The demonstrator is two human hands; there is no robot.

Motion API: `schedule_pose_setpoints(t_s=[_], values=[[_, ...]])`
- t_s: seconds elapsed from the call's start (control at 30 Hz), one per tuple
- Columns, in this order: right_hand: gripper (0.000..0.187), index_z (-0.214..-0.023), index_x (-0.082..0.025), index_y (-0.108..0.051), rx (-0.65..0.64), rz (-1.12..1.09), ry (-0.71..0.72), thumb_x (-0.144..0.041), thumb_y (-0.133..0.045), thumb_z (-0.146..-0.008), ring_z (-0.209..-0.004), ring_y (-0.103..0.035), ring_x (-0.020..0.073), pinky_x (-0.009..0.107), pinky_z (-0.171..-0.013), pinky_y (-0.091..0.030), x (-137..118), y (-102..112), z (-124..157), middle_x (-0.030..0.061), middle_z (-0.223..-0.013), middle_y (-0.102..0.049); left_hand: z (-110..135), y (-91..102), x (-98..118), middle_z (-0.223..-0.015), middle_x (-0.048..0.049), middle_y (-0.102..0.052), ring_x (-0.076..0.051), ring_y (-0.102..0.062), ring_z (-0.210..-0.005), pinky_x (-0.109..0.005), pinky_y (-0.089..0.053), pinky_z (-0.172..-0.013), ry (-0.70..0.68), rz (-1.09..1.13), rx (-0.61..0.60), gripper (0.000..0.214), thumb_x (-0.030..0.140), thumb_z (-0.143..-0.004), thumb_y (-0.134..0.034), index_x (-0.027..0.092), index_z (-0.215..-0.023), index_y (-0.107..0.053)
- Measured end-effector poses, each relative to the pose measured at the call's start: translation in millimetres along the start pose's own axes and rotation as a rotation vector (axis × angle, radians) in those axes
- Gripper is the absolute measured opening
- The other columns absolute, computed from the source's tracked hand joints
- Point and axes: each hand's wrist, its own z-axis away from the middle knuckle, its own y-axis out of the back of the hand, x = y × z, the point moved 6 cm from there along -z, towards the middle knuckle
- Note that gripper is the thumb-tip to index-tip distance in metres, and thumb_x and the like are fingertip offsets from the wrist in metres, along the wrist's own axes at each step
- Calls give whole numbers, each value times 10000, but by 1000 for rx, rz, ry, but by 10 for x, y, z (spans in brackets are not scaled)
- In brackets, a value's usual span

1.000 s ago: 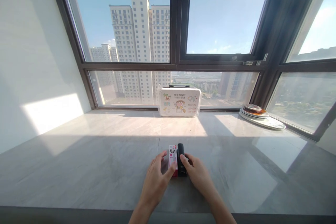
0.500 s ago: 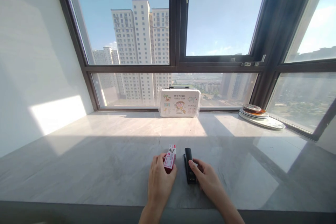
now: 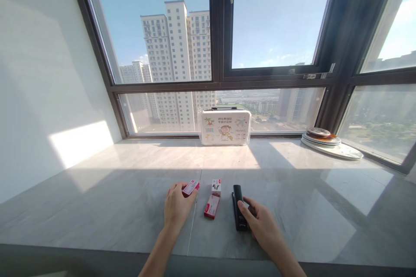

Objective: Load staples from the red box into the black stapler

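Note:
My left hand [image 3: 176, 207] grips a small red and white box [image 3: 190, 188] by its near end, low over the marble sill. To its right two more small red and white boxes lie on the sill: one flat [image 3: 212, 206], one further back [image 3: 216, 187]. A black stapler [image 3: 238, 207] lies lengthwise beyond them. My right hand [image 3: 260, 225] rests on the stapler's near end, fingers curled onto it.
A white printed carry case [image 3: 225, 127] stands against the window at the back. A stack of plates [image 3: 329, 144] sits at the back right. The marble sill [image 3: 113, 199] runs wide to both sides; a white wall closes the left.
My left hand moved left carrying one small box away from the others, leaving two boxes on the sill. The stapler and my right hand shifted slightly right.

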Motion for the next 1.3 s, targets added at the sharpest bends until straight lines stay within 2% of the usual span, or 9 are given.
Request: schedule_pose_setpoints(t_s=[0.17, 0.33, 0.53, 0.67, 0.8, 0.93, 1.07, 1.17, 1.3], values=[[650, -1264, -123, -673, 7, 17, 18, -633, -485, -909, -586, -577, 181, 262, -537, -421, 39, -8, -7, 0, -648, -575, 254, 237, -133, -1062, -74, -669, -281, -606, -993, -370, -467, -848, 23, -12, 81, 326, 506, -863, -565, 222, -1004, -640], [638, -1241, -141, -671, 0, 85, 31, -653, -463, -922, -655, -609, 202, 277, -586, -423, 119, -37, -38, 6, -690, -609, 452, 347, -243, -1029, -67, -657, -310, -572, -1026, -415, -436, -856, 52, -237, -17, 252, 477, -859, -577, 243, -934, -631], [614, -1299, -169, -622, -2, 184, 40, -629, -538, -902, -679, -631, 206, 285, -615, -417, 106, -56, -23, -15, -669, -607, 529, 142, 328, -1265, -96, -567, -309, -505, -1178, -441, -391, -965, -117, -240, 29, 358, 425, -925, -533, 267, -1239, -603], [601, -1296, -158, -620, -7, 164, 49, -605, -547, -901, -681, -632, 207, 285, -613, -420, 108, -60, 0, -13, -663, -604, 583, -190, 775, -1249, -81, -565, -296, -502, -1203, -434, -366, -1000, -245, -133, -107, 330, 434, -963, -479, 309, -1232, -623], [660, -1377, -153, -547, 25, 176, 37, -577, -587, -873, -697, -620, 198, 291, -645, -445, 163, 63, -41, 5, -767, -633, 577, -313, 817, -1265, -111, -560, -319, -483, -1229, -443, -354, -1017, -226, -135, -141, 449, 435, -908, -561, 234, -1310, -557], [478, -1258, -197, -640, -12, 248, 152, -443, -611, -849, -860, -641, 222, 304, -726, -472, 59, 247, -165, 65, -1032, -685, 649, -291, 731, -1160, -102, -600, -312, -535, -1133, -451, -387, -982, -224, -109, -227, 342, 488, -908, -556, 213, -1102, -620], [363, -1182, -205, -688, -160, 253, 263, -306, -561, -857, -1025, -645, 262, 347, -879, -473, -180, 224, -288, 83, -1120, -713, 794, -249, 849, -1434, -63, -489, -324, -433, -1327, -473, -357, -1078, -408, 38, -413, 437, 555, -831, -676, 315, -1192, -616], [322, -1143, -248, -699, -276, 274, 304, -273, -561, -852, -1026, -656, 265, 441, -1047, -385, -356, 52, -314, 43, -1067, -737, 846, -220, 918, -1591, -9, -329, -330, -305, -1446, -493, -292, -1160, -496, 115, -526, 596, 577, -787, -732, 404, -1329, -557], [239, -1051, -281, -715, -273, 287, 355, -363, -636, -841, -1021, -654, 271, 576, -1175, -105, -538, -220, -299, 5, -1016, -745, 828, -195, 915, -1487, -28, -489, -311, -453, -1344, -454, -378, -1122, -494, 154, -591, 671, 524, -776, -767, 389, -1388, -525]])
